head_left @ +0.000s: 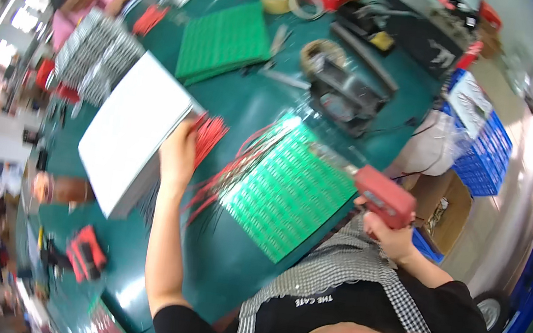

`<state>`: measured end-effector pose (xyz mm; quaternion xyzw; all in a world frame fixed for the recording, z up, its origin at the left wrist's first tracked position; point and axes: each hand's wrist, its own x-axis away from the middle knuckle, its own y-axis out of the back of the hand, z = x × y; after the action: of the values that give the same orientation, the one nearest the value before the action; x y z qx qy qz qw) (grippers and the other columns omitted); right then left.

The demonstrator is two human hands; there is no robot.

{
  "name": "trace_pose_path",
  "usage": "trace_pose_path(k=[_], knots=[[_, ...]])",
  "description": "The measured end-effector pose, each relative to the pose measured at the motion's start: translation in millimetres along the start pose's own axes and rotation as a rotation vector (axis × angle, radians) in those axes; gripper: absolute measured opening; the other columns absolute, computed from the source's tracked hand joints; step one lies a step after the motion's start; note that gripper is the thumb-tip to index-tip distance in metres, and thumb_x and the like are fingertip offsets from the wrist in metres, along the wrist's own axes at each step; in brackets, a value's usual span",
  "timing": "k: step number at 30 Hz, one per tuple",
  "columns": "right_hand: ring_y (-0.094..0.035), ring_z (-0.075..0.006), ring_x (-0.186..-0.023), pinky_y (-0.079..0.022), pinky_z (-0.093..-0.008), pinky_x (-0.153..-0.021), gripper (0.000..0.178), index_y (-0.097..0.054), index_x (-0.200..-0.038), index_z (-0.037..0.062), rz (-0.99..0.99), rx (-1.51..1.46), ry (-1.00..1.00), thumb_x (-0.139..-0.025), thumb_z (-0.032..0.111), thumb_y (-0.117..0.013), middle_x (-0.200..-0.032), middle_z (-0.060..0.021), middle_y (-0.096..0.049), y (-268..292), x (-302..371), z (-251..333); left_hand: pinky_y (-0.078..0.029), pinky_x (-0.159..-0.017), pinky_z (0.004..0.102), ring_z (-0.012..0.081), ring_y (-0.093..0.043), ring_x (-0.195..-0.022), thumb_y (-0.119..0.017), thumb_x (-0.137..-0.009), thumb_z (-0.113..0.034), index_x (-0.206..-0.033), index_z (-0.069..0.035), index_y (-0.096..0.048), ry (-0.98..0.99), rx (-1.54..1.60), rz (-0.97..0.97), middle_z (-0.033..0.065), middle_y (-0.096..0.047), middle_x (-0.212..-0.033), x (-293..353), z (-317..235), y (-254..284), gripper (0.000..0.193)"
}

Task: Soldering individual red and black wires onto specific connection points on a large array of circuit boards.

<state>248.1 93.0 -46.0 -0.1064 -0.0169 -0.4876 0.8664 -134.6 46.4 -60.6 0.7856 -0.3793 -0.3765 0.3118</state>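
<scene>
My right grip (387, 237) is wrapped round a red tool (385, 195); left grip (178, 152) is by red wires (211, 137), can't tell how closed.

Green board (290, 194) flat, red tool (385, 195) near; red wires (211, 138) bunched.

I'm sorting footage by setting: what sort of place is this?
Probably an electronics assembly workshop. A green circuit-board panel lies on the workbench, a bundle of red wires is by the left hand, and the right hand grips a red gun-shaped tool, possibly a soldering gun.
</scene>
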Motion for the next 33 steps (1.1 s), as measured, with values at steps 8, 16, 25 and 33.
trace_pose_path(k=[8,16,25,33], knots=[[-0.051,-0.0039,-0.069,-0.044,-0.0188,-0.058,0.032,-0.052,-0.11,0.002,0.002,-0.045,0.074,-0.079,0.002,-0.059,-0.096,-0.0041,-0.061,8.5,7.3,8.5,-0.047,-0.058,0.0249,0.0145,-0.057,-0.068,-0.041,-0.089,-0.002,-0.088,0.003,-0.05,0.141,0.552,-0.377,0.0113,-0.06,-0.084,65.7,-58.0,31.9,0.011],[-0.051,-0.0047,-0.067,-0.044,-0.0188,-0.056,0.035,-0.049,-0.113,0.0029,0.067,-0.071,0.071,-0.079,0.003,-0.06,-0.097,-0.0051,-0.06,0.1,-4.9,10.9,-0.047,-0.061,0.0245,0.0146,-0.057,-0.071,-0.041,-0.088,-0.001,-0.086,0.003,-0.049,0.247,0.549,-0.426,0.0114,-0.059,-0.08,142.5,-57.2,26.5,0.009],[-0.051,-0.0042,-0.068,-0.042,-0.0199,-0.061,0.047,-0.046,-0.114,0.0047,0.159,-0.117,0.077,-0.072,0.006,-0.068,-0.084,-0.0001,-0.058,-27.1,-23.1,29.2,-0.052,-0.06,0.029,0.0185,-0.061,-0.064,-0.053,-0.083,-0.005,-0.095,0.005,-0.057,0.577,1.235,0.444,0.0094,-0.06,-0.073,94.1,-119.2,19.6,0.016],[-0.051,-0.0052,-0.071,-0.042,-0.0213,-0.065,0.051,-0.042,-0.119,0.0052,0.302,-0.094,0.034,-0.074,0.006,-0.067,-0.08,0.0006,-0.056,-48.0,-23.8,11.3,-0.049,-0.059,0.0248,0.0154,-0.06,-0.064,-0.054,-0.084,-0.006,-0.096,0.006,-0.058,0.512,1.367,0.912,0.0095,-0.061,-0.078,100.4,-146.6,-8.1,0.017]])
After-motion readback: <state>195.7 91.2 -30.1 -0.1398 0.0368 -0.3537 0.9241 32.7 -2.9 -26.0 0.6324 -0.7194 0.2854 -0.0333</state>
